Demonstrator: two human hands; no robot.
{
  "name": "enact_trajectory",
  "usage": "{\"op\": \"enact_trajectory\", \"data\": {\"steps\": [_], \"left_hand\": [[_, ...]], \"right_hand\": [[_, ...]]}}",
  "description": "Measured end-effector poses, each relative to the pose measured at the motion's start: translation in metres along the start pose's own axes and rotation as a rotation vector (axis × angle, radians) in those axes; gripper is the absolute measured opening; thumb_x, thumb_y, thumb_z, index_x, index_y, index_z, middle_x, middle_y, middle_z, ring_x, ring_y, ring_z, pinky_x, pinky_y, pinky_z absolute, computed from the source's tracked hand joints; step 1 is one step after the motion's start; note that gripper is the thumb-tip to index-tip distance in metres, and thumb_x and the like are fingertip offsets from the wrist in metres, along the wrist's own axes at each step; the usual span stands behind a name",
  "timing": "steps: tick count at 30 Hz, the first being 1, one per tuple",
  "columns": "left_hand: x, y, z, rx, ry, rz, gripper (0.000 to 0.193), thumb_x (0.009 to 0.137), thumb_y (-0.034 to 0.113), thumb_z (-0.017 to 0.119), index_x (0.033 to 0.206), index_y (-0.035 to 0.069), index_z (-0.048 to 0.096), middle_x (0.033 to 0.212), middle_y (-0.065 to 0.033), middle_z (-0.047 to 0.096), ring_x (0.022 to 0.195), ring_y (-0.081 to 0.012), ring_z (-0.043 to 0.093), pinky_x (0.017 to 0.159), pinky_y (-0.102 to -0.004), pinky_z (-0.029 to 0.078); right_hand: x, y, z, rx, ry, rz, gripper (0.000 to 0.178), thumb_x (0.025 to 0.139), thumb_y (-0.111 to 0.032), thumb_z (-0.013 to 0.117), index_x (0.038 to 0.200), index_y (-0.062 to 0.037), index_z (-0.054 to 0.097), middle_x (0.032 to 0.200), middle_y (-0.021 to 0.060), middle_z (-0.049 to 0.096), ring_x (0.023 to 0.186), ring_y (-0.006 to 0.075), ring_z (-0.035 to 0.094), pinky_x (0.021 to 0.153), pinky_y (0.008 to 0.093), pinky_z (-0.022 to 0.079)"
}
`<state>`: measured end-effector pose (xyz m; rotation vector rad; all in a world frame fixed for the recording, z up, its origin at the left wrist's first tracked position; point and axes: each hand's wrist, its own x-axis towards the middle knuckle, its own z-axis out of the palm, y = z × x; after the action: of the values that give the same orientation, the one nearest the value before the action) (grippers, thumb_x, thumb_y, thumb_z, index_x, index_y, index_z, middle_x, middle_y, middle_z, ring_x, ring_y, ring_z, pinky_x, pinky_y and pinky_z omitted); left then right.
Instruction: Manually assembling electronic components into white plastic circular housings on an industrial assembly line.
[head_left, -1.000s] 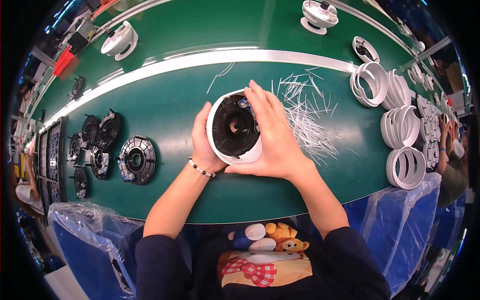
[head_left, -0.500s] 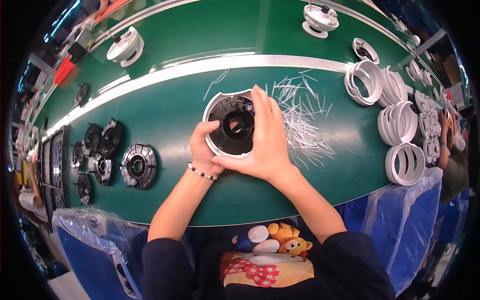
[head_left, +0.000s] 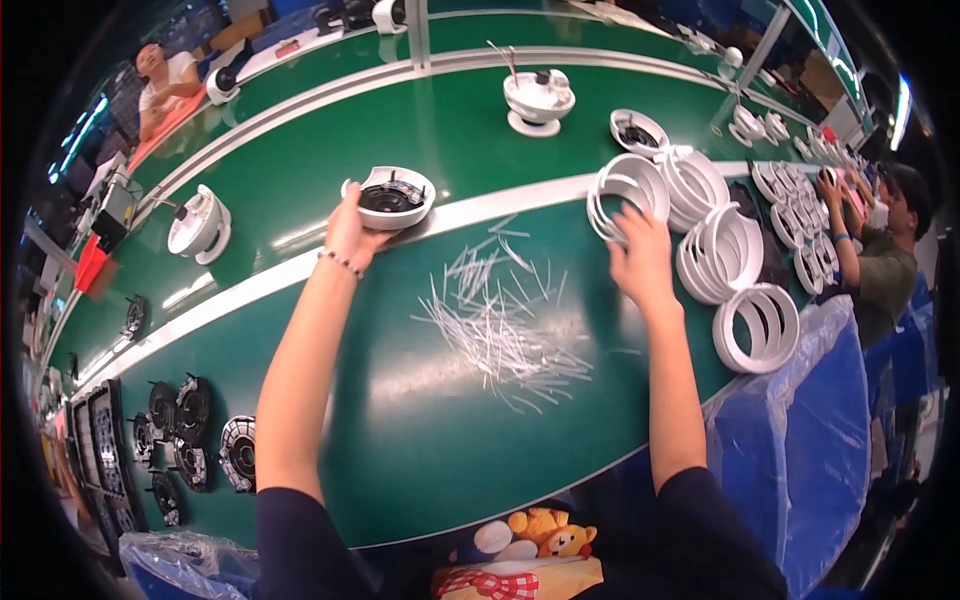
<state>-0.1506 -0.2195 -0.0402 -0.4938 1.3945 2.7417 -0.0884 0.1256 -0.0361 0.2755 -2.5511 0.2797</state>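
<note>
My left hand (head_left: 350, 235), a beaded bracelet at its wrist, grips a white round housing (head_left: 418, 213) with a black disc (head_left: 388, 198) set inside it. It holds the housing at the rail between the worktable and the green belt. My right hand (head_left: 645, 258) is open, fingers apart, at the nearest rim of a stack of white rings (head_left: 655, 180); whether the fingertips touch it I cannot tell. More white rings, a middle stack (head_left: 722, 255) and a near stack (head_left: 757, 330), stand beside it.
Thin white strips (head_left: 495, 335) lie heaped mid-table. Black discs (head_left: 190, 410) with parts on them sit at the left, by a dark tray (head_left: 100, 450). White bowl-shaped units (head_left: 538, 100) and another white housing (head_left: 638, 130) stand on the belt (head_left: 300, 190). Co-workers sit at far left and right.
My hands have parted. The left has carried the housing with the black disc forward and left to the rail; the right has let go and moved to the white rings. The view has shifted.
</note>
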Motion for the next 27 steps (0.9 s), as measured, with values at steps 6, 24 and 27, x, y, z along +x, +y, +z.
{"op": "enact_trajectory", "data": {"steps": [6,24,27], "left_hand": [[0.068,-0.003,0.006,0.023,0.040,0.071,0.038,0.088,0.028,0.041,0.111,-0.002,0.040,0.114,-0.0161,0.046,0.103,-0.0277,0.048,0.090,-0.0447,0.037],[-0.220,0.121,-0.143,2.047,-0.498,-0.106,0.057,0.053,0.014,0.072,0.105,0.002,0.051,0.104,-0.0166,0.054,0.098,-0.0303,0.050,0.087,-0.0352,0.039],[-0.220,0.104,-0.161,2.102,-0.449,0.008,0.047,0.052,0.012,0.073,0.093,-0.001,0.055,0.089,-0.0153,0.057,0.085,-0.0287,0.056,0.075,-0.0336,0.045]], "right_hand": [[-0.008,0.025,0.010,0.094,-0.040,0.104,0.014,0.070,-0.008,0.058,0.083,-0.0050,0.063,0.086,0.0112,0.062,0.093,0.0310,0.054,0.092,0.0493,0.028],[-0.047,-0.162,-0.084,0.693,0.162,-0.600,0.013,0.057,-0.005,0.069,0.063,-0.0072,0.058,0.060,0.0038,0.058,0.044,0.0161,0.051,0.042,0.0255,0.039],[-0.088,-0.209,-0.064,0.896,-0.128,-0.670,0.013,0.062,-0.007,0.066,0.062,-0.0076,0.054,0.056,0.0036,0.055,0.041,0.0164,0.050,0.038,0.0264,0.039]]}}
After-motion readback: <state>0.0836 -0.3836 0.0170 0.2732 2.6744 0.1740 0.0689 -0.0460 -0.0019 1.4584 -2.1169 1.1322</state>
